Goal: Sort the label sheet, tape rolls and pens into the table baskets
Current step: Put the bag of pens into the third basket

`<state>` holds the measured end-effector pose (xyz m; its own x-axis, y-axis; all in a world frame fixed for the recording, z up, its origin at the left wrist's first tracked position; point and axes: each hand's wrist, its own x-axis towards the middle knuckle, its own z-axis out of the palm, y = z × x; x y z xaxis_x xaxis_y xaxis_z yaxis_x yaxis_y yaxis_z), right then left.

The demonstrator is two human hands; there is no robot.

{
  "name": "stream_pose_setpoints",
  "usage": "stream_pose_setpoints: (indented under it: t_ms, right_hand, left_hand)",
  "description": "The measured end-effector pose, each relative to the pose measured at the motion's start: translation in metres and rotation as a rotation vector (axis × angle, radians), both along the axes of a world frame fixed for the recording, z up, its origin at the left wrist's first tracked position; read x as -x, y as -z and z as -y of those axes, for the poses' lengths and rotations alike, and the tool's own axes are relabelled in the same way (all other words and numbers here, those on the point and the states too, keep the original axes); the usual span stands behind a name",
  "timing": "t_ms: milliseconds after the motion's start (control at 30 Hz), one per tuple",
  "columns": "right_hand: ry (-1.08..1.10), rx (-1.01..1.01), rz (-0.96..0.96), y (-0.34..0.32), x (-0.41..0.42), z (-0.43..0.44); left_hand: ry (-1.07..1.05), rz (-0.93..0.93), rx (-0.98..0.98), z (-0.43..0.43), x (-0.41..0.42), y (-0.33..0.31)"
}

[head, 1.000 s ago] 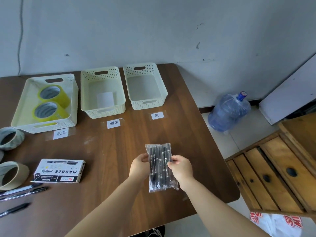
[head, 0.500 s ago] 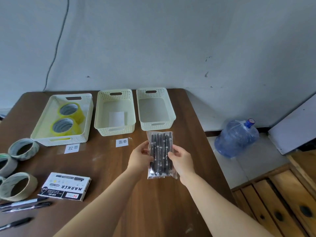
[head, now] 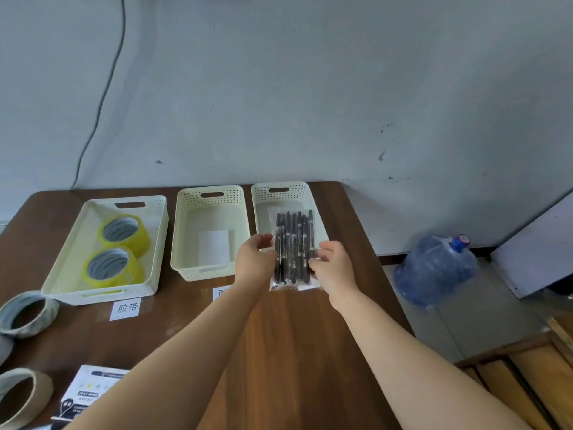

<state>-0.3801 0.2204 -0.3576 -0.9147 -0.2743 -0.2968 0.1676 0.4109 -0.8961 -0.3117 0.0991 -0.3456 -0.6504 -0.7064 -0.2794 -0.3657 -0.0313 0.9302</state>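
Both hands holding a pack of pens over the right basket.

The left hand (head: 255, 259) and right hand (head: 333, 265), arms outstretched, pinch the sides of the pack of pens (head: 294, 248), held above the near end of the right basket (head: 319, 223).

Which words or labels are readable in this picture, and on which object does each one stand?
"胶带": white paper label on the table, before the basket with yellow tape rolls.
Second paper label, before the middle basket: mostly hidden by the left hand, unreadable.
Marker box: print too blurred.
Pen pack: print too small.
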Motion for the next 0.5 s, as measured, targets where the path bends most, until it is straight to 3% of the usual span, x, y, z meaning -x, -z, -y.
stream_pose_setpoints:
  t_ms: [500]
  right_hand:
    - [-0.075,-0.053,-0.052,0.020,0.095,0.048]
  left_hand:
    - [0.055,0.016,-0.063,0.029,0.079,0.005]
